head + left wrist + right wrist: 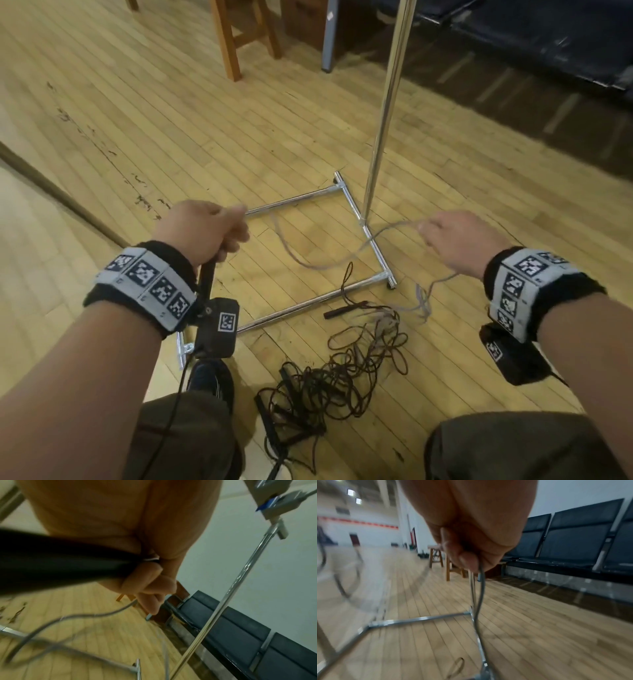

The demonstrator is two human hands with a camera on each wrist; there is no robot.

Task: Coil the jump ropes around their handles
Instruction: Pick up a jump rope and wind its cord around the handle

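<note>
The left hand (202, 233) gripped a black handle (206, 279); the right hand (459, 241) pinched the grey rope (329, 263). No writing was readable.

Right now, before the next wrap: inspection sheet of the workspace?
Surface: wooden floor, scuffed at left.
Job's things: grey rope slack between both hands; black handle in left hand; dark ropes tangled on the floor.
Clutter: chrome rack base and pole under the rope.
Hands: left hand grips the handle; right hand pinches the rope.
Cables: black lead from the left wrist camera.
Surroundings: wooden stool, dark bench seats.
</note>
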